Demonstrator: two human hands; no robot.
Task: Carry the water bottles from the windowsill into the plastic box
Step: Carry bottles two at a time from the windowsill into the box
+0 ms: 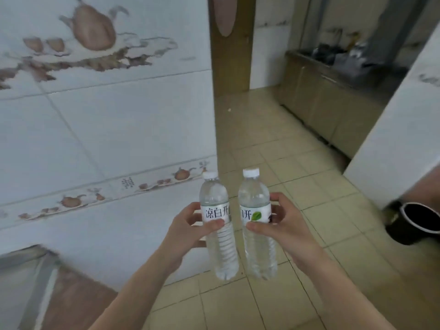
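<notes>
Standing in a tiled room: the white wall (107, 120) with its printed teapot pattern fills the left half, and the beige tiled floor (297, 186) runs ahead to a doorway and a low cabinet (333, 103) at the far right. A black bin (414, 222) sits on the floor at the right edge. Neither the windowsill nor the plastic box is in view.

Two clear water bottles are held upright, side by side and just apart, above the floor in front of the person. The left bottle (219, 229) is grasped by the left hand (190, 227): thumb across the label front, fingers curled behind. The right bottle (258, 225) is grasped likewise by the right hand (283, 225). Each grip is closed round its bottle at label height. Both white caps are on.

Step in hand, as judged: transport. The bottles are off the windowsill and being carried; placement is not yet done.

Next move calls for:
- locating the plastic box, which is out of frame
- keeping both bottles upright and apart during the walk
- lowering each bottle into the box before releasing its grip

Risk: the smooth label may slip under a loose hold
</notes>
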